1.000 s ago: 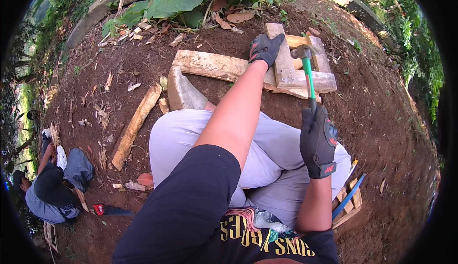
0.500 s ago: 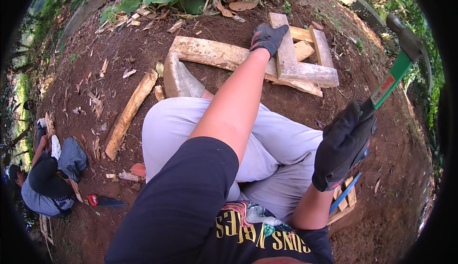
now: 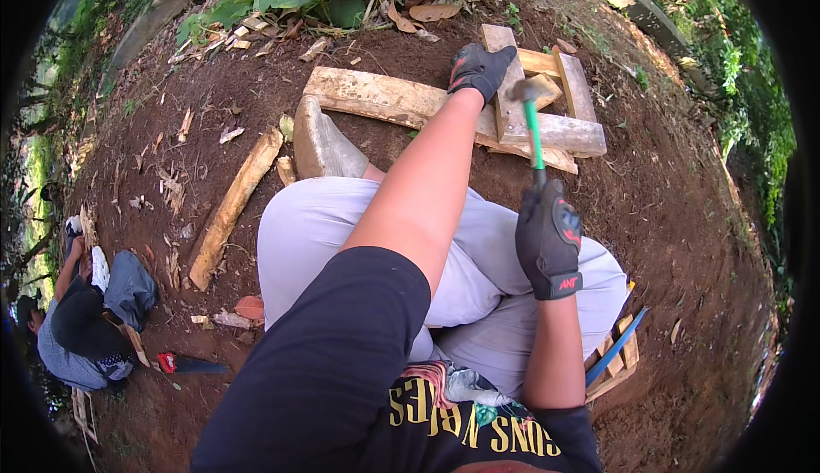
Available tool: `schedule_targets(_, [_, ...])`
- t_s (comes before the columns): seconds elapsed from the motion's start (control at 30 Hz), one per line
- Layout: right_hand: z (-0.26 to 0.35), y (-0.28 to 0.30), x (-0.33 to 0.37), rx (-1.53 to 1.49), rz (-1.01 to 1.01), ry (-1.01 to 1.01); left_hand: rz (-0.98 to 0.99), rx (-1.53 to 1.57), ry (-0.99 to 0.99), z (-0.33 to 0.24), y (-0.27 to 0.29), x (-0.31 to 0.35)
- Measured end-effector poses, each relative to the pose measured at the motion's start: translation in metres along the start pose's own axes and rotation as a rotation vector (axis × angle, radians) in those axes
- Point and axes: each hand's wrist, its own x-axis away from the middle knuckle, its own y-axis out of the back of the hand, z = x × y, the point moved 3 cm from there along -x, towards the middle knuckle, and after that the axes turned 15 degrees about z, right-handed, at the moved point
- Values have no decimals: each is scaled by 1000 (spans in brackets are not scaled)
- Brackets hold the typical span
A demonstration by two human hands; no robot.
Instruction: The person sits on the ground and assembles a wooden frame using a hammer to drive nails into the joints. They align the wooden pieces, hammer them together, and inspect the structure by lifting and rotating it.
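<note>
Hammer (image 3: 532, 123) is clamped in right fingers (image 3: 541, 202), whose glove cuff (image 3: 555, 288) bears red lettering (image 3: 568, 283); left fingers (image 3: 500, 60) clasp a board (image 3: 511, 107).

Brown soil (image 3: 683, 234) under a long plank (image 3: 376, 99), a rough stick (image 3: 237, 208), a red-handled saw (image 3: 194, 366) and wood chips (image 3: 231, 135).

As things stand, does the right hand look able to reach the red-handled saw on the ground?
Probably not: the right hand is closed around the hammer, and the saw lies far off to the person's left, with their own left arm across the way.
</note>
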Motion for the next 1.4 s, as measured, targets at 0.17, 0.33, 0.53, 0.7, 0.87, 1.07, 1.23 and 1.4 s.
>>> schedule_targets(0.17, [15,37,10,-39,-196,134,8,-30,38,0,-3,-10])
schedule_targets(0.33, [25,62,33,-163,-518,142,-13,-52,22,4,-6,-4])
schedule_targets(0.53, [2,21,6,13,-92,118,22,-42,-17,10,-3,-17])
schedule_targets(0.7, [22,75,38,-249,-419,71,-6,-44,36,0,-3,-8])
schedule_targets(0.87, [-16,-7,-1,-4,150,-27,5,-36,-3,2,-10,-13])
schedule_targets(1.07, [-25,41,1,-305,-83,-7,-2,-119,-30,14,-9,-27])
schedule_targets(1.23, [-78,109,-25,-670,-16,-162,5,-453,13,3,4,-4])
schedule_targets(1.4, [-135,86,-101,-482,-123,-179,142,-788,84,-4,11,11])
